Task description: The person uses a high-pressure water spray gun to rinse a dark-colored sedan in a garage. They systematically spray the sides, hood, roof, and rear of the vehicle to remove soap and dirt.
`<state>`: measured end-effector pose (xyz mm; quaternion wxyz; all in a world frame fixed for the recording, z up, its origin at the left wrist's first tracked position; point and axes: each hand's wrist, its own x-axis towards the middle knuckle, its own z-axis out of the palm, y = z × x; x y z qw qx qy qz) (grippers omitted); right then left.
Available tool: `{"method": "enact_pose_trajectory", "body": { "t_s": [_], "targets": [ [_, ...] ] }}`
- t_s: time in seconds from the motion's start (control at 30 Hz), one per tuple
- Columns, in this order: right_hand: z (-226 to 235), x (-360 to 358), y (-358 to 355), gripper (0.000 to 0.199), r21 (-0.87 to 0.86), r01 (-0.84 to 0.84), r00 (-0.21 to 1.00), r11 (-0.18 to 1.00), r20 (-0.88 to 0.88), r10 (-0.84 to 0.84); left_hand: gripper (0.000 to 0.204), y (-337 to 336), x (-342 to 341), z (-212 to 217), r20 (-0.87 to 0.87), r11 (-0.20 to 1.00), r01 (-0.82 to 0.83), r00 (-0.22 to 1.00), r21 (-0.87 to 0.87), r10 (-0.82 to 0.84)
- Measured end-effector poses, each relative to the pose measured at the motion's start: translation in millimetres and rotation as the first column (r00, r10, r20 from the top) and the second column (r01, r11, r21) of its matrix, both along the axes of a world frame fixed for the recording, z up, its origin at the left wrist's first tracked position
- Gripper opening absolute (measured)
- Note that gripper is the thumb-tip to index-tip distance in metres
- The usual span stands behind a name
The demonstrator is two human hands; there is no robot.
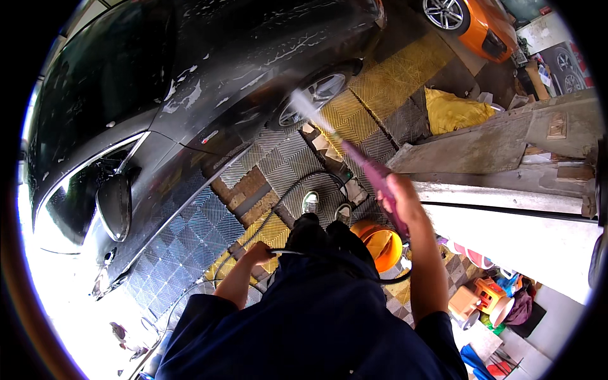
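Note:
My right hand grips a purple spray gun whose lance points up and left, shooting a white jet of water toward the front wheel of a dark car streaked with foam. My left hand is closed around the black hose, which loops over the grated floor in front of my shoes. I stand beside the car's door and side mirror.
An orange bucket sits by my right leg. Yellow and grey floor grating runs under the car. A concrete ledge, yellow cloth, an orange car and colourful plastic items lie to the right.

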<state>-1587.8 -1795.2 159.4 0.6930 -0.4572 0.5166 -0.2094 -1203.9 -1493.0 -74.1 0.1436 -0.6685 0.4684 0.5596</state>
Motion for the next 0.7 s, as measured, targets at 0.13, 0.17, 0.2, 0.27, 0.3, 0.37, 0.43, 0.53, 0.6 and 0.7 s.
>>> {"method": "enact_pose_trajectory", "body": {
  "t_s": [0.13, 0.17, 0.2, 0.27, 0.3, 0.37, 0.43, 0.53, 0.6, 0.7],
  "targets": [
    [1, 23, 11, 0.043, 0.084, -0.03, 0.997, 0.996, -0.07, 0.036, 0.032, -4, -4, 0, -0.027, 0.997, 0.076, 0.997, 0.02, -0.076],
    [-6, 12, 5, 0.042, 0.103, 0.003, 0.997, 0.995, -0.073, 0.005, 0.033, -3, -4, -1, -0.036, 0.997, 0.076, 0.997, 0.008, -0.075],
    [-13, 1, 0, 0.042, 0.125, 0.032, 0.997, 0.992, -0.077, -0.022, 0.033, -1, -3, -2, -0.026, 0.997, 0.076, 0.997, -0.001, -0.076],
    [-12, -18, -13, 0.048, 0.053, 0.158, 0.986, 0.986, -0.07, -0.154, 0.034, 6, -1, -6, -0.003, 0.997, 0.074, 0.997, -0.018, -0.074],
    [-12, -30, -17, 0.049, 0.045, 0.172, 0.98, 0.984, -0.106, -0.167, 0.035, 6, 1, -7, -0.006, 0.997, 0.078, 0.997, -0.023, -0.078],
    [-15, -42, -14, 0.063, 0.09, 0.225, 0.958, 0.97, -0.203, -0.204, 0.037, 10, 4, -16, 0.0, 0.987, 0.158, 0.987, -0.034, -0.158],
    [-24, -59, -9, 0.069, 0.243, 0.198, 0.977, 0.95, -0.123, -0.172, 0.04, 6, -4, -16, -0.002, 0.987, 0.14, 0.99, -0.077, -0.14],
    [-31, -82, -13, 0.076, 0.337, 0.254, 0.965, 0.907, -0.023, -0.262, 0.04, -10, -17, -5, 0.04, 0.988, 0.144, 0.989, -0.048, -0.143],
    [-34, -103, -19, 0.065, 0.345, 0.336, 0.94, 0.876, -0.06, -0.337, 0.039, -17, -20, -3, 0.04, 0.989, 0.147, 0.988, -0.024, -0.146],
    [-34, -112, -14, 0.068, 0.405, 0.282, 0.953, 0.87, -0.015, -0.302, 0.038, -17, -21, -13, -0.037, 0.995, 0.089, 0.995, 0.036, -0.088]
  ]
}}
